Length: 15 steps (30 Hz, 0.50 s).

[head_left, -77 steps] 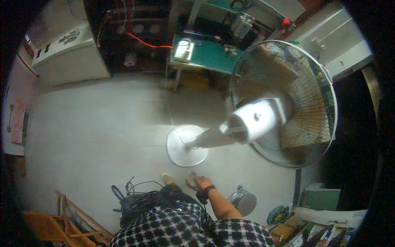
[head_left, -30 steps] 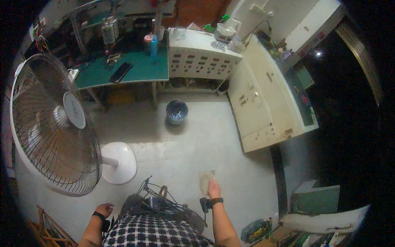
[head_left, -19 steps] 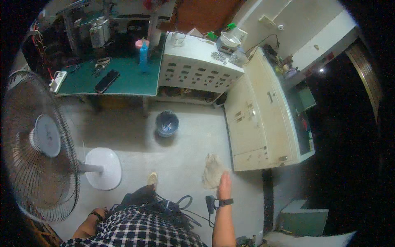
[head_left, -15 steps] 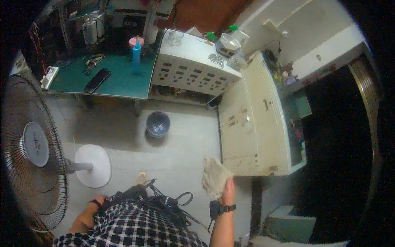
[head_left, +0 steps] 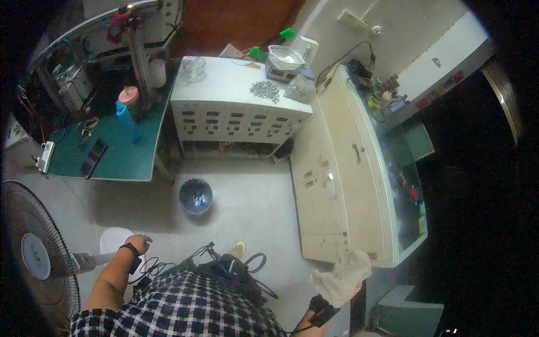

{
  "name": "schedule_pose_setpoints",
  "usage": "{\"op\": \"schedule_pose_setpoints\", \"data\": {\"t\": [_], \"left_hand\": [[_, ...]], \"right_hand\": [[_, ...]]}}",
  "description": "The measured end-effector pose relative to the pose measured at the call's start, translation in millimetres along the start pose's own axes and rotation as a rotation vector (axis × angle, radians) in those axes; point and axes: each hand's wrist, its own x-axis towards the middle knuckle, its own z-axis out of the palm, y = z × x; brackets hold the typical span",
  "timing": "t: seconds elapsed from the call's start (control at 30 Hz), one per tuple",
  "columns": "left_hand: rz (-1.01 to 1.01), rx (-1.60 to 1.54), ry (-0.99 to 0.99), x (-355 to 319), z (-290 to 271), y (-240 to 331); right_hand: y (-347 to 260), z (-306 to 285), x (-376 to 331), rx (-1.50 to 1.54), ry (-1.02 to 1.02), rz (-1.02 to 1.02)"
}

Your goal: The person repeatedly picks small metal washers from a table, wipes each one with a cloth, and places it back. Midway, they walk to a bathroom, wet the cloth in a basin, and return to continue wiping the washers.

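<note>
My right hand (head_left: 357, 288), low at the right, is closed on a beige cloth (head_left: 342, 276). The bunched cloth hides most of the fingers and hangs in front of the cream cabinet's near end. A black strap with a small dark box circles that wrist. My left hand (head_left: 141, 242) is out at my left side, over the white base of a standing fan (head_left: 109, 238). Its fingers look loosely bent and apart, with nothing seen in them. A dark band sits on the left wrist.
A dark waste bin (head_left: 196, 197) stands on the floor ahead. Behind it are a green-topped table (head_left: 126, 163) with a blue bottle (head_left: 127, 119), and a white unit (head_left: 219, 90) bearing small clear pieces (head_left: 265, 91). The cream cabinet (head_left: 317, 196) lines the right.
The view has shifted forward, bringing the white unit and cabinet nearer. My left hand has swung forward and up. My right hand, still on the cloth, has moved right and lower in view.
</note>
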Motion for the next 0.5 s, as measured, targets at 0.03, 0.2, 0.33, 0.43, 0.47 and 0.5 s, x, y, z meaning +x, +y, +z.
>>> {"op": "schedule_pose_setpoints", "data": {"t": [0.03,0.2,0.33,0.43,0.47,0.5], "left_hand": [[0.003,-0.035,0.022,6.9,-6.5,16.5],[0.045,-0.058,0.058,29.4,-36.9,119.2],[0.061,0.084,0.021,51.1,-79.5,188.8],[0.046,0.077,0.047,77.8,-115.0,226.0],[0.069,0.060,0.068,87.1,-128.2,232.1],[0.089,0.053,0.083,97.5,-141.5,238.9]], "right_hand": [[-3.0,-3.9,20.7,-0.022,-0.066,-0.053],[-21.7,-8.7,128.2,0.075,-0.007,-0.036],[-10.6,0.8,204.0,0.053,-0.020,0.008],[11.8,14.8,256.7,0.034,-0.032,0.058],[21.1,21.4,273.3,0.021,-0.034,0.071],[31.4,29.5,290.8,-0.005,-0.038,0.078]]}}
